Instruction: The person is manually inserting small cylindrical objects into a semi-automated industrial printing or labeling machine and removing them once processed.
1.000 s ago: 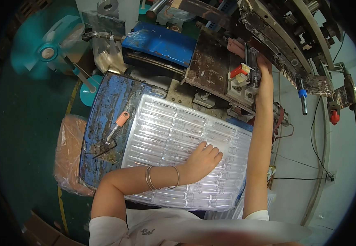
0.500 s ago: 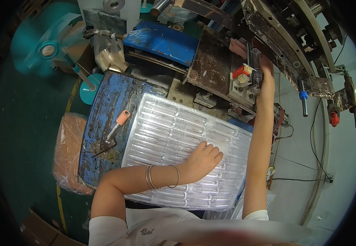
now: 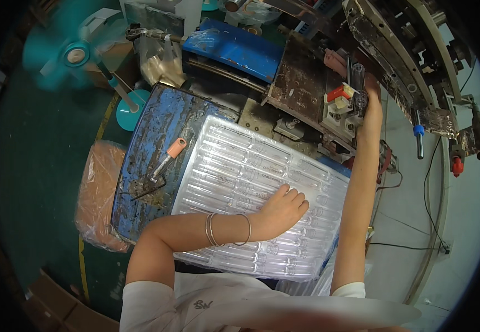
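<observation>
Grip at the right hand point(image 3: 372, 91) cannot be told, its fingers shadowed just beside a clear cylinder point(image 3: 359, 76) on the metal fixture point(image 3: 333, 117); a careless nudge might set that piece askew, and the heavy metal bar point(image 3: 386, 41) nearby could pinch skin if it moved. Loosely curled over rows of clear tubes point(image 3: 212, 177), the left hand point(image 3: 285, 212), its hold on any of them unclear, might dent or shift them by leaning hard. Beneath lies a scuffed blue table point(image 3: 159, 119) bearing a pink-handled tool point(image 3: 177, 148), with green floor point(image 3: 35, 166), teal fan point(image 3: 76, 56) and pale wall point(image 3: 417, 205) beyond.
</observation>
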`<action>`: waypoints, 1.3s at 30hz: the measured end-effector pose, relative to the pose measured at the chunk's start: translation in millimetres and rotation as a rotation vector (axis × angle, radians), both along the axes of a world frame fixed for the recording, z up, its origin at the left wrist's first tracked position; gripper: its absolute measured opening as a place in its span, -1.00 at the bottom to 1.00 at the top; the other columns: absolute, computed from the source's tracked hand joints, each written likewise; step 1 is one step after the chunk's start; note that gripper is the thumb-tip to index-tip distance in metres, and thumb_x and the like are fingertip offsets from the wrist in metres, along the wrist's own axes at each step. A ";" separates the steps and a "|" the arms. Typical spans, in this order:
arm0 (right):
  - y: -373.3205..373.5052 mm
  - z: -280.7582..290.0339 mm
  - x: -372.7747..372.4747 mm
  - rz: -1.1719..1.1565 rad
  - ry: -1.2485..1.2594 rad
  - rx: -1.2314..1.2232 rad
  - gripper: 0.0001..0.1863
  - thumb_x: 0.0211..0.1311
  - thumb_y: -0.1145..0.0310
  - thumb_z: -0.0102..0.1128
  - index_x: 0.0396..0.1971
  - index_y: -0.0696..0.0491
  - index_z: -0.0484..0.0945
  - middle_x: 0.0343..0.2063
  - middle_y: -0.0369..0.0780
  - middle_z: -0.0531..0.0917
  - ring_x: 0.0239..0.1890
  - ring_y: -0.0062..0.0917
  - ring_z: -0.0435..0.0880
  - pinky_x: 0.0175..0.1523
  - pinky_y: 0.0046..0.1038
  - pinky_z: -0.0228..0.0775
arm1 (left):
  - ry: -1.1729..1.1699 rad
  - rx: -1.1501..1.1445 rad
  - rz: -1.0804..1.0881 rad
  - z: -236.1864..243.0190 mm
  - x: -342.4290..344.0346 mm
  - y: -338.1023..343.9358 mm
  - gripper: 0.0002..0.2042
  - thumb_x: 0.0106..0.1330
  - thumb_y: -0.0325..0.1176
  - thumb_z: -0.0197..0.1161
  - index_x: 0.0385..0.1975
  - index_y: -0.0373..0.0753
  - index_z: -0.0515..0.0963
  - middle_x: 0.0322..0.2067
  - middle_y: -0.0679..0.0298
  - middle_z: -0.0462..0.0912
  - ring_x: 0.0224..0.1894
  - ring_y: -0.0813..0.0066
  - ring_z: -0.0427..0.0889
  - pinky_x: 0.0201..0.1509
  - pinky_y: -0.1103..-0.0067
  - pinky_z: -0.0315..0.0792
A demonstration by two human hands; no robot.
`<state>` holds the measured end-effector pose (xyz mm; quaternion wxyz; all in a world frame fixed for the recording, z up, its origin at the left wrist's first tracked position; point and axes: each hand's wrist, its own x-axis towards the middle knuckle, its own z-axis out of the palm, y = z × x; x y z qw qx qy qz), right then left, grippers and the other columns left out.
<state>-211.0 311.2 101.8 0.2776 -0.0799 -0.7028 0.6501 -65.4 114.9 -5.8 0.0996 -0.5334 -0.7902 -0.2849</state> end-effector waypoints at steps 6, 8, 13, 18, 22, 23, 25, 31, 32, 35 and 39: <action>-2.8 3.6 -0.2 0.036 -0.027 -0.009 -0.51 0.12 0.14 0.04 -0.06 0.20 0.35 -0.07 -0.18 0.42 0.00 -0.49 0.36 0.14 -0.52 0.06 | -0.018 -0.063 -0.031 4.5 -2.4 -1.9 -0.77 0.02 -0.43 0.06 -0.29 -0.27 0.44 -0.48 0.28 0.38 -0.35 0.43 0.37 -0.11 0.50 0.19; -6.3 5.7 1.5 -0.029 -0.045 -0.020 -0.56 0.16 0.16 0.01 -0.05 0.15 0.40 -0.10 -0.26 0.49 -0.06 -0.56 0.44 0.06 -0.56 0.19 | -0.033 -0.036 -0.024 3.0 -1.9 0.2 -0.78 0.04 -0.42 0.07 -0.29 -0.28 0.44 -0.49 0.28 0.38 -0.36 0.43 0.37 -0.11 0.50 0.19; -2.1 3.2 1.5 -0.011 -0.040 -0.016 -0.52 0.14 0.14 0.02 -0.03 0.16 0.35 -0.08 -0.21 0.44 -0.03 -0.53 0.41 0.11 -0.55 0.12 | -0.005 -0.084 -0.035 2.8 -1.4 0.8 -0.80 0.08 -0.37 0.09 -0.29 -0.27 0.43 -0.47 0.28 0.38 -0.34 0.42 0.37 -0.10 0.48 0.19; 2.1 1.3 9.4 0.002 0.028 -0.043 -0.51 0.17 0.13 0.00 0.03 0.11 0.34 -0.03 -0.25 0.43 -0.01 -0.54 0.41 0.09 -0.53 0.17 | -0.028 -0.088 -0.038 0.6 0.1 0.8 -0.77 0.10 -0.34 0.12 -0.27 -0.27 0.42 -0.44 0.27 0.39 -0.31 0.41 0.37 -0.08 0.47 0.18; 2.5 -2.1 50.3 -0.174 0.033 0.108 -0.52 0.20 0.13 -0.02 0.03 0.12 0.33 -0.01 -0.24 0.42 0.05 -0.52 0.36 0.10 -0.49 0.15 | -0.034 -0.080 -0.045 -1.2 0.3 -0.6 -0.74 0.10 -0.30 0.15 -0.24 -0.25 0.42 -0.43 0.27 0.40 -0.30 0.40 0.37 -0.07 0.47 0.17; 1.8 -2.3 69.4 -0.189 0.017 0.124 -0.55 0.20 0.16 -0.01 0.01 0.11 0.34 -0.03 -0.24 0.41 0.04 -0.54 0.34 0.11 -0.50 0.13 | -0.036 -0.083 -0.042 -2.4 1.0 0.1 -0.74 0.10 -0.29 0.15 -0.24 -0.23 0.43 -0.42 0.27 0.41 -0.29 0.41 0.38 -0.07 0.47 0.16; 6.2 -4.3 109.5 -0.217 0.013 0.141 -0.59 0.20 0.19 0.00 -0.02 0.11 0.35 -0.05 -0.25 0.40 0.02 -0.57 0.32 0.11 -0.51 0.12 | -0.071 -0.022 -0.045 -5.6 0.1 2.7 -0.74 0.10 -0.28 0.15 -0.23 -0.23 0.43 -0.40 0.27 0.42 -0.29 0.40 0.40 -0.09 0.47 0.19; 11.9 -10.4 200.7 0.016 -0.225 0.300 -0.71 0.15 0.39 0.07 -0.11 0.11 0.42 -0.18 -0.32 0.48 -0.13 -0.66 0.42 -0.02 -0.64 0.20 | -0.397 0.408 -0.001 39.6 -15.6 7.5 -0.73 0.18 -0.30 0.11 -0.15 -0.28 0.43 -0.33 0.19 0.45 -0.27 0.30 0.45 -0.20 0.54 0.34; 1.6 -4.7 210.1 0.081 -0.295 0.281 -0.72 0.16 0.37 0.07 -0.14 0.12 0.44 -0.21 -0.32 0.49 -0.15 -0.67 0.42 -0.05 -0.66 0.21 | -0.555 0.502 -0.036 52.2 -16.3 8.3 -0.73 0.19 -0.32 0.11 -0.16 -0.28 0.42 -0.32 0.18 0.45 -0.26 0.29 0.46 -0.19 0.52 0.35; -7.3 7.3 232.1 0.257 -0.371 0.271 -0.69 0.17 0.33 0.06 -0.11 0.13 0.42 -0.18 -0.32 0.48 -0.16 -0.67 0.43 -0.12 -0.66 0.24 | -0.814 0.626 -0.068 79.1 5.1 13.2 -0.72 0.23 -0.33 0.07 -0.10 -0.28 0.39 -0.30 0.19 0.45 -0.25 0.38 0.46 -0.18 0.54 0.35; -30.8 1.7 235.6 0.459 -0.252 0.109 -0.61 0.18 0.31 0.04 -0.01 0.13 0.34 -0.05 -0.29 0.43 -0.10 -0.60 0.43 -0.10 -0.56 0.31 | -1.066 0.700 -0.203 94.0 29.9 0.8 -0.63 0.27 -0.31 0.05 0.05 -0.26 0.27 -0.30 0.24 0.44 -0.26 0.53 0.44 -0.20 0.61 0.36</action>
